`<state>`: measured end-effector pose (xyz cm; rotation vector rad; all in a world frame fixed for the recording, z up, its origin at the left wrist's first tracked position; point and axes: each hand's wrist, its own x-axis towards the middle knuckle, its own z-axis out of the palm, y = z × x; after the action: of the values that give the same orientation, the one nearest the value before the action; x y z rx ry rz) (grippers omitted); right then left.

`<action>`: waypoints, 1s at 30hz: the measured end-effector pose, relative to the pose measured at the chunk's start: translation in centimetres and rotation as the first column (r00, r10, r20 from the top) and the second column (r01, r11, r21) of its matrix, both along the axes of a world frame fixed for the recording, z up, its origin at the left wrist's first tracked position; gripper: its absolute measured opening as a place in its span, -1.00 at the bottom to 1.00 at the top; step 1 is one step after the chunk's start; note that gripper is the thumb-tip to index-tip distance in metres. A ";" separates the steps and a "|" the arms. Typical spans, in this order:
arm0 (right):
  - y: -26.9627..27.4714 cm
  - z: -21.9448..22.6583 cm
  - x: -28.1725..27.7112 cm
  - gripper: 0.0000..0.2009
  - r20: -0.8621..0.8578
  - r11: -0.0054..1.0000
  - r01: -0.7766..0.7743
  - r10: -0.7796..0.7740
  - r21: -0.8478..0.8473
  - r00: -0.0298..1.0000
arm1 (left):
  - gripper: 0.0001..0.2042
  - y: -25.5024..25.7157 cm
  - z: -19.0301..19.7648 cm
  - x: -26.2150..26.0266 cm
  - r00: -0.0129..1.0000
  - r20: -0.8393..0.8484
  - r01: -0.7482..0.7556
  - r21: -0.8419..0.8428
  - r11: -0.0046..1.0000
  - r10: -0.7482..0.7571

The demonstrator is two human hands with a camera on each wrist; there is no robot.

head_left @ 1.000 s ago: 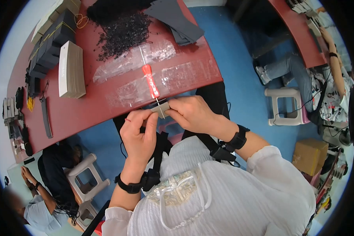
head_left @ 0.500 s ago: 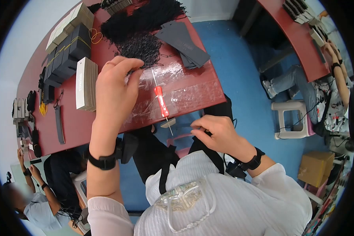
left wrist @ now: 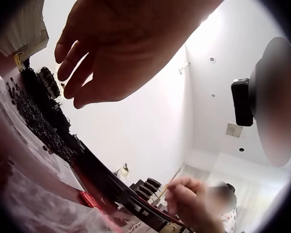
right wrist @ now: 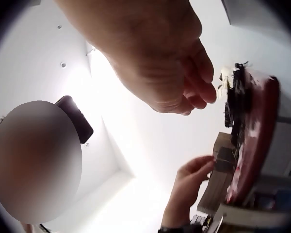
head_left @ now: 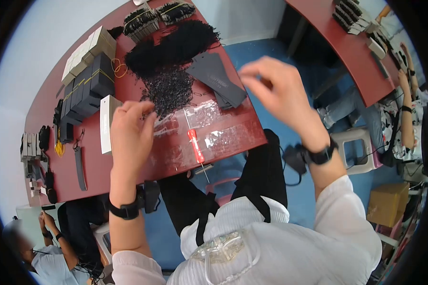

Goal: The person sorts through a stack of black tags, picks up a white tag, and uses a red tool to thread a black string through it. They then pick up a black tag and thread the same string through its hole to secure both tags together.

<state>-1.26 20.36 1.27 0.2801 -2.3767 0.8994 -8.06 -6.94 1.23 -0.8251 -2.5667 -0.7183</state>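
My left hand (head_left: 133,137) hovers over the table beside a heap of small black pins (head_left: 169,90), fingers loosely bent with nothing between them. Past the table's right edge, my right hand (head_left: 285,90) is raised near a fan of dark printed cards (head_left: 218,78); its fingers are loosely curled and no object shows in them. Between the hands lies a red-handled tool (head_left: 195,145) with a thin metal shaft at both ends, on clear film. Its near shaft juts over the table edge, and a small grey card piece (head_left: 203,168) sits on it there.
On the left stand a white-faced card stack (head_left: 107,126), banded dark blocks (head_left: 88,88) and a dark strip (head_left: 80,168). A mass of black cords (head_left: 176,45) lies behind the pins. Another person (head_left: 50,256) sits lower left, and a further worker (head_left: 406,114) is at the right table.
Both hands have let go of the grey card piece on the tool's shaft. The left hand moved up toward the pins; the right moved up and right toward the dark cards.
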 end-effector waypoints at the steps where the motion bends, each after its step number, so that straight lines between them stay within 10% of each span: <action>1: 0.7 0.1 -2.1 -0.91 -0.007 0.999 0.012 -0.012 0.033 1.000 | -0.86 -0.4 -0.5 0.9 1.000 0.012 0.000 0.045 0.999 0.000; 9: 0.8 0.5 -14.1 -0.86 0.115 0.947 -0.202 0.178 0.248 0.977 | -0.87 -0.9 -2.6 5.1 0.996 0.051 0.064 0.188 0.980 -0.075; 18: -2.4 0.1 -19.3 -0.86 0.300 0.626 -0.442 0.326 0.642 0.897 | -0.87 -1.1 -3.5 5.5 0.988 0.136 0.026 0.325 0.945 -0.075; 30: -0.9 1.7 -18.2 -0.93 0.188 0.829 -0.510 0.477 0.229 0.859 | -0.89 -1.6 -3.1 4.9 0.980 0.179 0.016 0.368 0.930 -0.088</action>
<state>-19.48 19.44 2.98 1.0202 -2.5907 0.8210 -3.13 -8.55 -1.91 -0.7313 -2.4617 -1.3024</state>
